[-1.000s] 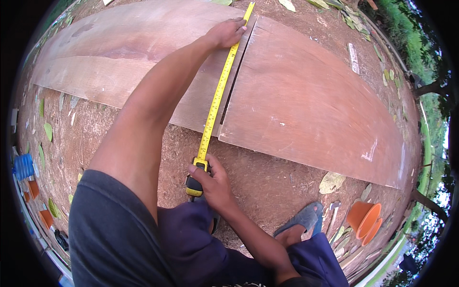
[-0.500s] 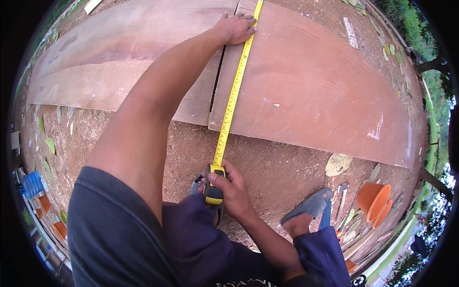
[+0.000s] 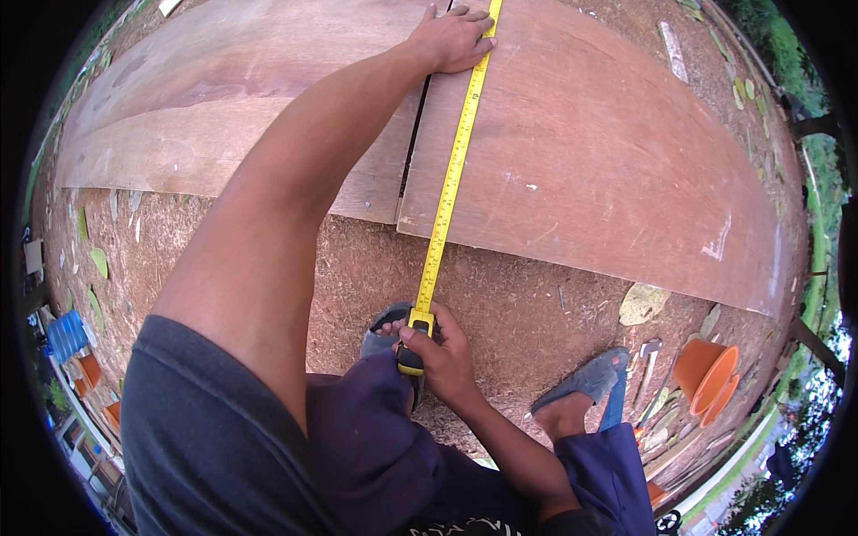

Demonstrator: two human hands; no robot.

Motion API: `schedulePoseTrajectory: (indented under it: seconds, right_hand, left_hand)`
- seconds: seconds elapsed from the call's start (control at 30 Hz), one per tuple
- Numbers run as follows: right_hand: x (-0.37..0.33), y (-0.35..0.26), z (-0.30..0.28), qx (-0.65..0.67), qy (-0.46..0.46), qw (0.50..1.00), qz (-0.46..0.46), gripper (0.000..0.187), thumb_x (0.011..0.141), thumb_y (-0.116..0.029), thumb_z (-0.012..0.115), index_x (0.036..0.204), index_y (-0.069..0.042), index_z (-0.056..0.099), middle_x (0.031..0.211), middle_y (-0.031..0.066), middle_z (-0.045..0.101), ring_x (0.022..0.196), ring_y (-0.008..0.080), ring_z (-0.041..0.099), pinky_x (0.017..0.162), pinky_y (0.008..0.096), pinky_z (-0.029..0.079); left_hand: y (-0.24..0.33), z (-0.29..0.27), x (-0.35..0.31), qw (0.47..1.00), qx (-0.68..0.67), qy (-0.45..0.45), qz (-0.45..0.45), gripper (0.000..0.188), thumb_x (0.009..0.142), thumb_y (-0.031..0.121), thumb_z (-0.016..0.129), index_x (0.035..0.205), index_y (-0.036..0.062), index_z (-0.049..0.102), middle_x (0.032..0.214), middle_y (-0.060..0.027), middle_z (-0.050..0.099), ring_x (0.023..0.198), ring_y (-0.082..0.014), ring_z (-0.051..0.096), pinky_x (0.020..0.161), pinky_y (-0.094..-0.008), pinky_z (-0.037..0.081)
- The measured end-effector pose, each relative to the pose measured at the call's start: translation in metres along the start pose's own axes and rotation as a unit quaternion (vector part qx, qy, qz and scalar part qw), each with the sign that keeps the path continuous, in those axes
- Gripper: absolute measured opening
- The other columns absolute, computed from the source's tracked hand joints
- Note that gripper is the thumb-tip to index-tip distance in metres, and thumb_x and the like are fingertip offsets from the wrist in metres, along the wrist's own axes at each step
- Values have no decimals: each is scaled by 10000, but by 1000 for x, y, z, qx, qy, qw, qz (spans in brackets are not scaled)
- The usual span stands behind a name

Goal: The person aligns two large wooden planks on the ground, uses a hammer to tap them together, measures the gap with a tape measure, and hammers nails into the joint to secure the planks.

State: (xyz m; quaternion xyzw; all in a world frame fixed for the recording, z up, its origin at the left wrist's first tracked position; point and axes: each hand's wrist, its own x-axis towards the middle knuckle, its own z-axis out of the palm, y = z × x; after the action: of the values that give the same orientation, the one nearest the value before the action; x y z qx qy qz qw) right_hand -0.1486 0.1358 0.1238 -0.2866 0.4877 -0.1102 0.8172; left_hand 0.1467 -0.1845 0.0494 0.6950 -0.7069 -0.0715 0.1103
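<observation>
Two reddish-brown plywood sheets, a left one [image 3: 206, 147] and a right one [image 3: 608, 161], lie on the ground with a narrow dark gap between them. A yellow tape measure blade [image 3: 454, 170] stretches across the right sheet, just right of the gap, and past its near edge. My left hand [image 3: 450, 41] rests flat near the far end, fingers spread, thumb and fingertips touching the blade. Closer to me, my right hand [image 3: 447, 355] grips the yellow and black tape measure case [image 3: 412, 357] above my left foot. The blade's far end is out of view.
Right of my sandalled foot [image 3: 585, 380] lie a hammer [image 3: 648, 371], a blue strip [image 3: 614, 402] and orange pots [image 3: 704, 371]. A blue water bottle [image 3: 67, 338] is at far left. Dry leaves [image 3: 643, 304] dot the brown soil.
The tape measure blade has shifted slightly right over the right sheet, away from the gap. My right hand has moved the case slightly right and turned it; my left hand has also shifted right.
</observation>
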Motion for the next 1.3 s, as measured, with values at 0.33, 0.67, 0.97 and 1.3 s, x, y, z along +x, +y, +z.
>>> schedulePoseTrajectory:
  seconds: [0.33,0.67,0.97,1.3]
  right_hand:
    - [2,2,-3,-16,8,1000,-20,434,934,-242,734,1280,-24,587,1015,49,673,902,104,638,771,276,525]
    - [1,0,0,-5,16,1000,-13,444,939,-250,735,1285,-23,577,1005,46,674,901,106,639,778,280,525]
    - [0,-4,-1,-32,29,998,-41,664,944,-185,724,1470,9,368,1072,111,661,933,167,675,847,319,559]
    - [1,-87,-35,-132,145,964,-179,1035,906,-81,743,1596,7,-23,1159,182,573,1063,213,640,797,321,583]
  left_hand:
    - [14,-15,1,999,-17,-40,-4,511,1024,377,463,1397,33,524,1526,-136,492,1451,-357,401,1158,-686,285]
    - [11,-9,1,1000,-13,-20,-6,505,1020,376,467,1386,34,529,1512,-136,502,1444,-359,405,1159,-684,286]
    - [17,-17,1,999,-30,-20,1,513,1023,367,471,1403,27,516,1502,-162,505,1429,-374,421,1161,-657,304]
    - [-25,15,23,918,-215,306,-132,537,1041,315,485,1425,-57,438,1419,-316,503,1312,-473,483,1110,-508,408]
